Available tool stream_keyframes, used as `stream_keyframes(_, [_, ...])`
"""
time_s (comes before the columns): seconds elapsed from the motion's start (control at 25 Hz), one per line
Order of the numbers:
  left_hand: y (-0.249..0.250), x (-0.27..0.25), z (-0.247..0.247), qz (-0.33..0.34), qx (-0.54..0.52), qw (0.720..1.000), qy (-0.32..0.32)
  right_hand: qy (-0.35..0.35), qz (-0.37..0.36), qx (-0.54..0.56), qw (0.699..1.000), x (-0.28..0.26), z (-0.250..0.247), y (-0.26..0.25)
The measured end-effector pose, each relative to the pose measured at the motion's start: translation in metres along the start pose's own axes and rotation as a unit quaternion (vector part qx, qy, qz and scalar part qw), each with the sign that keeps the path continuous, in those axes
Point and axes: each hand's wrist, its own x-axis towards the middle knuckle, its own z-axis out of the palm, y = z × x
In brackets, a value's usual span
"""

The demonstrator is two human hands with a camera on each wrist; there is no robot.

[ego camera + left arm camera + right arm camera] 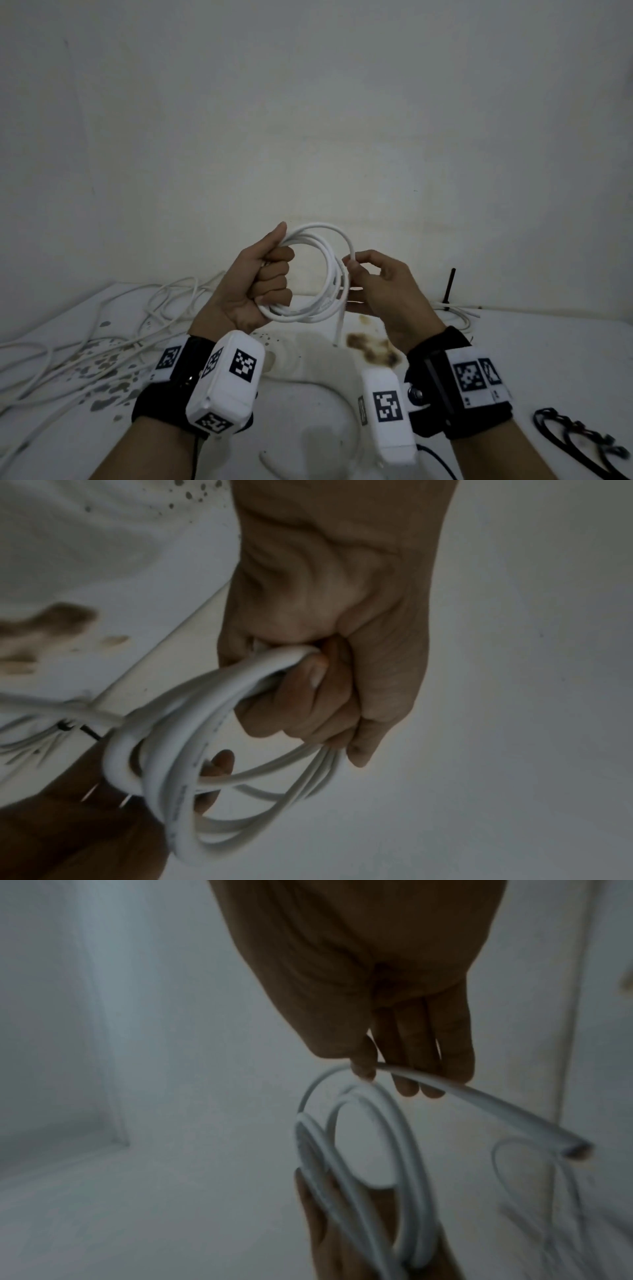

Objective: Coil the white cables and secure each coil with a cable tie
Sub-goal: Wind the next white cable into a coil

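Left hand [260, 284] fisted round the white cable coil [318, 274], held up above the table [513, 359] to keep loops stacked; right hand [383, 284] pinches the free tail [479, 1099] to guide the last turn; black cable ties [579, 442] wait at right, loose white cables [113, 329] at left.

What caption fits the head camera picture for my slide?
Left hand grips a white cable coil while right hand pinches its loose end.
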Motion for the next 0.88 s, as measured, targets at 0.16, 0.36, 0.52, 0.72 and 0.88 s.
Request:
stream_keyframes(0.16, [-0.006, 0.004, 0.016, 0.025, 0.071, 0.991, 0.11, -0.03, 0.091, 0.175, 0.98, -0.002, 0.01, -0.008])
stream_keyframes(0.36, [-0.013, 0.008, 0.03, 0.063, 0.221, 0.935, 0.269, -0.022, 0.156, 0.328, 0.931, -0.003, 0.015, -0.011])
stream_keyframes(0.52, [-0.025, 0.014, 0.032, 0.04, 0.29, 0.912, 0.289, -0.018, 0.181, 0.344, 0.921, -0.001, 0.015, -0.008])
stream_keyframes(0.72, [-0.02, 0.015, 0.028, 0.081, 0.273, 0.903, 0.321, -0.071, 0.132, -0.003, 0.989, -0.003, 0.008, -0.004])
stream_keyframes(0.88, [-0.025, 0.017, 0.035, 0.096, 0.313, 0.88, 0.344, -0.109, 0.106, -0.096, 0.984, -0.005, 0.011, 0.003])
